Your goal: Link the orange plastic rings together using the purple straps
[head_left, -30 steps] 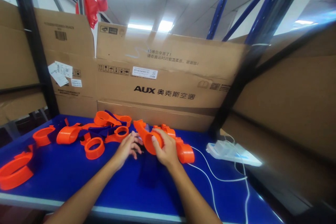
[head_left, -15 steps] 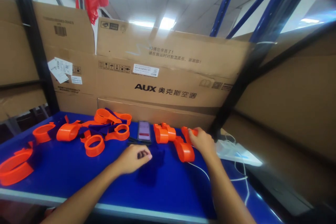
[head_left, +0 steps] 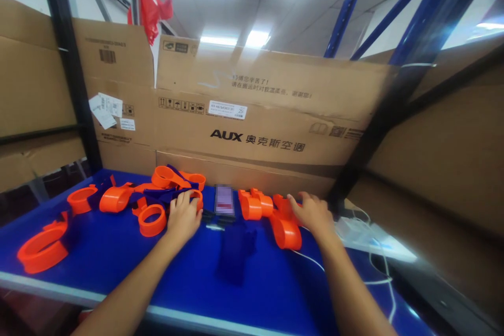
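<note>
Cardboard cartons (head_left: 271,115) wall off the back of your blue bench (head_left: 118,257), with black rack posts (head_left: 66,79) at either side.

Your left hand (head_left: 183,218) lies palm down at about 10 o'clock from the bench's middle, fingers loosely spread and reaching onto the orange ring part (head_left: 195,197) at the near edge of the left pile; the fingertips (head_left: 185,198) touch it, but you cannot tell whether they grip it. A second ring (head_left: 152,219) lies just beside that hand at its 9 o'clock, untouched.

Your right hand (head_left: 313,212) rests at about 2 o'clock, fingers curled over the far piece of the right orange cluster (head_left: 285,205); the grasp looks light, and whether it is closed is hidden by the knuckles. The big rounded piece (head_left: 287,233) sits just at that hand's 7 o'clock, touching the cluster.

Between your hands, at 12 o'clock, stands a phone (head_left: 224,200) with a lit screen, and a dark blue translucent part (head_left: 234,252) lies nearer you.

Counted: roughly seven orange pieces on the left, three on the right, one phone, one white power strip (head_left: 370,236) with its white cable (head_left: 378,278) at 3 o'clock
</note>
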Tool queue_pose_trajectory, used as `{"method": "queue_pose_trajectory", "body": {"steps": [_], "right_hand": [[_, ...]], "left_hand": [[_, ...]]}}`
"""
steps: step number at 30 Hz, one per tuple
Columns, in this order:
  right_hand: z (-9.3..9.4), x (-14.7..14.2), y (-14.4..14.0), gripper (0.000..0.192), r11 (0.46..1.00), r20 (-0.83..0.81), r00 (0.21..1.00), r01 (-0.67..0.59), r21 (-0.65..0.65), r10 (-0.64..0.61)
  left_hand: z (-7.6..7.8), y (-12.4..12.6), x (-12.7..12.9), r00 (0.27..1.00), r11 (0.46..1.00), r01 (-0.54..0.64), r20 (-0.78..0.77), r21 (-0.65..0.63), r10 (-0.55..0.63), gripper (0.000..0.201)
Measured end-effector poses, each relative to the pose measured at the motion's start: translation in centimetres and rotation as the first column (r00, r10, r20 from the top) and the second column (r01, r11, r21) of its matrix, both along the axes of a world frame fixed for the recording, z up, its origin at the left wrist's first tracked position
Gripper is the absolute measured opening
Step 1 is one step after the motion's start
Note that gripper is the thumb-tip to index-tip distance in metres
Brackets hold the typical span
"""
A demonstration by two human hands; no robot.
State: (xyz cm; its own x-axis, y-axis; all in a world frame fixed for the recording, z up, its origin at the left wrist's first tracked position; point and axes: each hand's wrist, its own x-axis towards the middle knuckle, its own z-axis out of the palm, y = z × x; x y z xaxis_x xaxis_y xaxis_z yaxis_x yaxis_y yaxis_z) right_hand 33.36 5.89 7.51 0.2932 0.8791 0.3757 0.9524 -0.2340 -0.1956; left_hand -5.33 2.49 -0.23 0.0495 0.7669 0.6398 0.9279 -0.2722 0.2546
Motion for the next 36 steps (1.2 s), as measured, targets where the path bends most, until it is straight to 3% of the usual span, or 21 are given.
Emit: {"method": "queue_pose_trajectory", "body": {"steps": [5,9,13,17,20,23,26,30,33,35,36], "right_hand": [[1.9,-1.4,-1.0,0.065,0.995,0.061,0.998,0.001,0.102,-0.008],[3.0,-3.5,-2.3,0.052,0.955,0.099,0.988,-0.143,0.261,0.121],[3.8,-7.5,-4.0,0.038,0.81,0.078,0.912,-0.394,0.435,0.402],[3.4,-12.6,-5.1,0.029,0.617,-0.045,0.695,-0.606,0.502,0.718],[1.8,-15.5,-4.2,0.038,0.626,-0.335,0.531,-0.62,0.474,0.779],[-0.2,-16.5,-2.4,0.045,0.629,-0.507,0.402,-0.641,0.439,0.763],[-1.2,-16.1,-1.4,0.039,0.607,-0.563,0.318,-0.654,0.452,0.763],[-1.3,-15.1,-1.9,0.032,0.54,-0.531,0.283,-0.728,0.423,0.798],[-1.4,-15.1,-2.7,0.035,0.549,-0.546,0.256,-0.684,0.481,0.797],[-1.6,-15.4,-3.1,0.038,0.567,-0.571,0.233,-0.638,0.521,0.787],[-1.8,-15.7,-3.3,0.039,0.571,-0.579,0.223,-0.626,0.532,0.784]], "left_hand": [[0.3,-0.1,0.0,1.0,1.0,-0.004,-0.004,-0.005,0.004,0.019],[0.9,-0.5,0.5,0.998,0.997,0.064,0.019,0.043,-0.065,0.023],[1.2,-1.0,1.3,0.98,0.977,0.193,0.038,0.09,-0.197,0.027],[1.7,-1.8,2.1,0.933,0.925,0.356,0.003,0.132,-0.36,0.03],[2.1,-2.4,2.4,0.865,0.855,0.501,-0.077,0.135,-0.495,0.032],[2.3,-2.8,2.6,0.803,0.795,0.594,-0.152,0.121,-0.576,0.034],[2.3,-3.0,2.7,0.755,0.753,0.651,-0.189,0.1,-0.628,0.038],[2.2,-3.4,2.8,0.714,0.712,0.696,-0.182,0.087,-0.676,0.043],[2.0,-3.6,3.0,0.741,0.727,0.665,-0.025,0.17,-0.671,0.047],[1.8,-3.4,3.1,0.747,0.774,0.579,0.214,0.257,-0.63,0.053],[1.7,-3.2,3.2,0.71,0.794,0.54,0.354,0.281,-0.608,0.059]]}}
